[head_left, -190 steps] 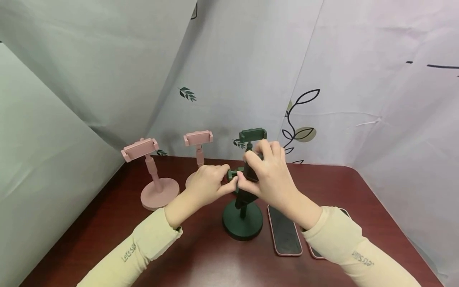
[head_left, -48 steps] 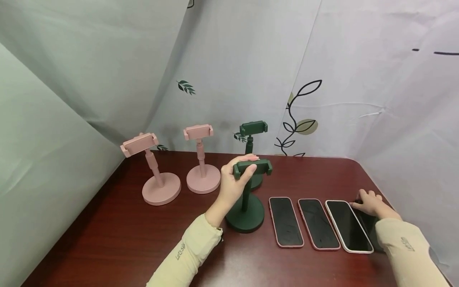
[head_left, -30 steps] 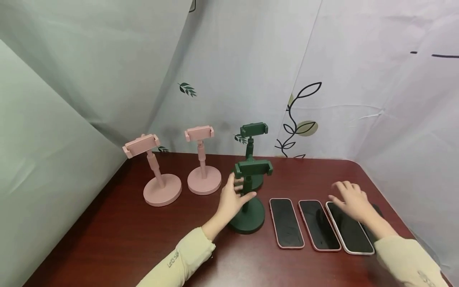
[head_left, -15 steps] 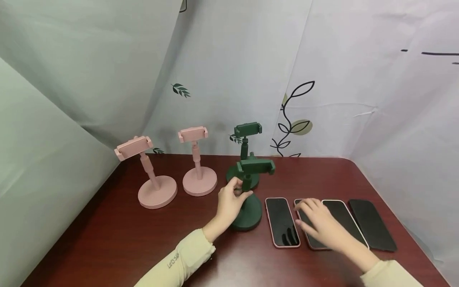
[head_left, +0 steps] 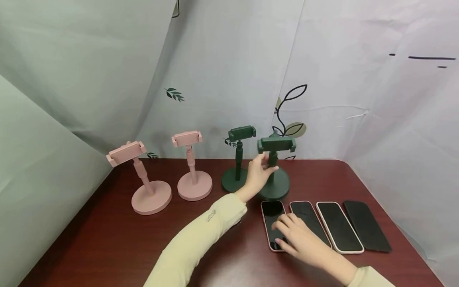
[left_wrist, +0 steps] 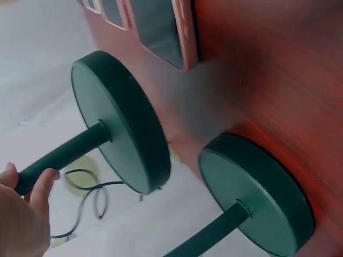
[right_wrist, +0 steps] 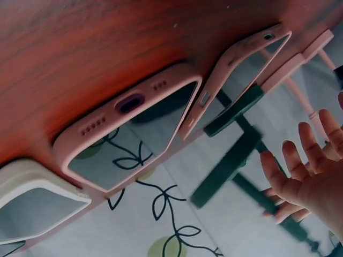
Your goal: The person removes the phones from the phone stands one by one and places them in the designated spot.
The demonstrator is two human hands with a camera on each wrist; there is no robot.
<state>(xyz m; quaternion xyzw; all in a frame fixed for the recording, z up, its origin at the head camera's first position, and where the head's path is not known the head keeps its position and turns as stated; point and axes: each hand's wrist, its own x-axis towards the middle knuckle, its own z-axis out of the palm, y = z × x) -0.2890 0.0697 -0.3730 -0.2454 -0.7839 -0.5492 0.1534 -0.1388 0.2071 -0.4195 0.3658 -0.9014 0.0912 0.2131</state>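
Note:
My left hand (head_left: 257,174) holds a green phone stand (head_left: 276,144) by its pole, thumb and fingers around it. In the left wrist view the round base (left_wrist: 126,123) appears raised off the table. A second green phone stand (head_left: 242,132) stands upright just left of it. My right hand (head_left: 301,241) hovers over the leftmost pink-edged phone (head_left: 271,223), fingers loosely bent and holding nothing. To its right lie another pink-edged phone (head_left: 309,215), a white-edged phone (head_left: 338,227) and a black phone (head_left: 367,225), all in a row.
Two pink phone stands, a tilted one (head_left: 152,197) and another (head_left: 195,185), stand at the back left of the dark red table (head_left: 107,243). Pale fabric walls (head_left: 222,79) with leaf prints enclose the back and sides.
The black phone, earlier in my right hand at the front green stand, now lies far right. My right hand moved left over the phones. My left hand shifted to the pole and carried the stand back-right.

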